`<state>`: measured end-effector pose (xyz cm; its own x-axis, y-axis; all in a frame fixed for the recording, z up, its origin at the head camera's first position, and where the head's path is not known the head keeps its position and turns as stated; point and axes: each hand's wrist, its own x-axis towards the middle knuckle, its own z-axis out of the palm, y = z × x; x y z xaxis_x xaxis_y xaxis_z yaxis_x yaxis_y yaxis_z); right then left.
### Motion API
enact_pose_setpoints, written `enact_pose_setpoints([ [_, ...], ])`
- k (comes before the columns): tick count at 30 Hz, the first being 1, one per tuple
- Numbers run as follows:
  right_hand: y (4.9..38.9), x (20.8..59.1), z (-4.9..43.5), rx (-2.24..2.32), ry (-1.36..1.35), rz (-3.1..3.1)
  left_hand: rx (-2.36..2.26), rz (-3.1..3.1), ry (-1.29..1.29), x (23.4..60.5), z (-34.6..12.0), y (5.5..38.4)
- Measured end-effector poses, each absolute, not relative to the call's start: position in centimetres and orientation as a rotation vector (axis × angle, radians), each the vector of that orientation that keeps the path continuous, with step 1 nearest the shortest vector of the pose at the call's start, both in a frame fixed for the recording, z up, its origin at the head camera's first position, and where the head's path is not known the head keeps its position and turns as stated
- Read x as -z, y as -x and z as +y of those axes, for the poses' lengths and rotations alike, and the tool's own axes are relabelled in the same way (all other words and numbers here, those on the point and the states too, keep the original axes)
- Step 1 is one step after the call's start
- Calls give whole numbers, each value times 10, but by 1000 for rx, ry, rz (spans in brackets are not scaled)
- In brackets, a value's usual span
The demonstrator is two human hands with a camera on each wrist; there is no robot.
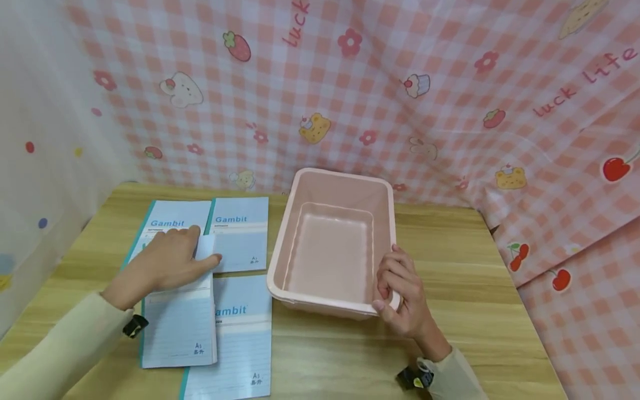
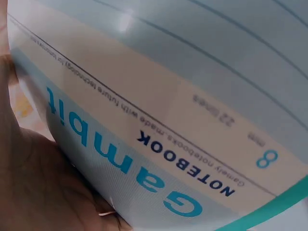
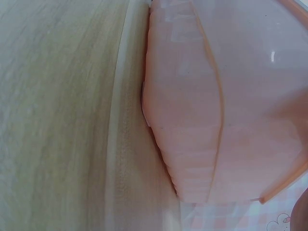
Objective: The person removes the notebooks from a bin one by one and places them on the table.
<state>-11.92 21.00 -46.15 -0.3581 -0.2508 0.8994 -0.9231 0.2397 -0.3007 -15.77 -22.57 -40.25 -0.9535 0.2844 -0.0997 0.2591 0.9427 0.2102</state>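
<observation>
My left hand (image 1: 172,258) grips the upper end of a light-blue "Gambit" notebook (image 1: 177,333), which lies over other notebooks on the left side of the table. Its cover print fills the left wrist view, where the hand (image 2: 43,187) wraps the notebook's edge (image 2: 139,168). Part of that edge is hidden under my palm in the head view. On the right, my right hand (image 1: 405,291) holds the near right corner of a pink plastic bin (image 1: 335,178), fingers curled over the rim. The bin's ribbed outer wall (image 3: 187,106) shows in the right wrist view.
Around the held notebook lie a far-left notebook (image 1: 172,211), another beside the bin (image 1: 242,233) and one at the near edge (image 1: 245,344). The wooden table (image 1: 450,250) runs up to a pink checked cloth (image 1: 280,105) behind it.
</observation>
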Motion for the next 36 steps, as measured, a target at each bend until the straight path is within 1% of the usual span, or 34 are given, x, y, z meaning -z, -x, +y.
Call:
enact_pose_setpoints([
  [6, 119, 460, 211, -1147, -1085, -1773, -192, 2970, -419, 428, -235, 145],
  [11, 118, 461, 208, -1158, -1089, -1774, -139, 2950, -387, 441, -245, 135],
  [19, 120, 457, 207, -1166, -1086, -1769, -140, 2946, -324, 447, -254, 128],
  [27, 116, 457, 208, -1174, -1080, -1760, -157, 2942, -312, 454, -253, 124],
  [36, 117, 459, 208, -1182, -1071, -1774, -138, 2917, -389, 462, -254, 115],
])
